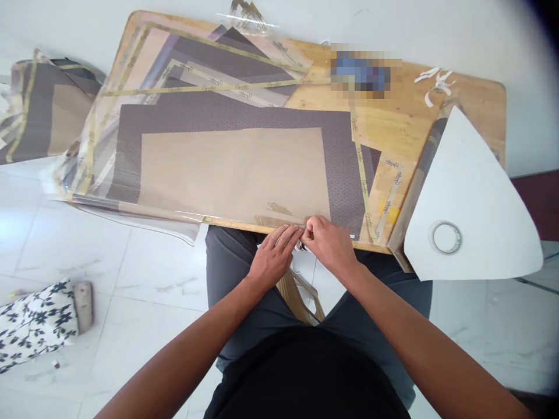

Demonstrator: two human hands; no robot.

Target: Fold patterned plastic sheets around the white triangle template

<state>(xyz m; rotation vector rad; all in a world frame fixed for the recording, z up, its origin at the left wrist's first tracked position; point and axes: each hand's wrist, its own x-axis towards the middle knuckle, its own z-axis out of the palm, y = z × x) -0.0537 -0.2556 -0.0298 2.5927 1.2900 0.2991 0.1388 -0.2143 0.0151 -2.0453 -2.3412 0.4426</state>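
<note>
A large sheet (236, 169) lies on a wooden board (402, 128), with a beige centre inside a grey patterned border. Clear plastic film and a gold-printed strip (362, 174) run along its edges. More such sheets (209, 64) lie overlapped beyond it. At the near edge, my left hand (275, 254) and my right hand (329, 244) meet, their fingertips pinching the edge of the sheet at the middle. The fingers hide what is exactly between them. A small dark-and-white bit shows just below the fingertips.
A white rounded triangular board (467, 198) with a tape roll (447, 238) on it overlaps the board's right side. A folded sheet stack (43, 110) sits at the left. A floral bag (37, 326) lies on the white tile floor (144, 361). A blurred blue object (362, 73) sits on the board.
</note>
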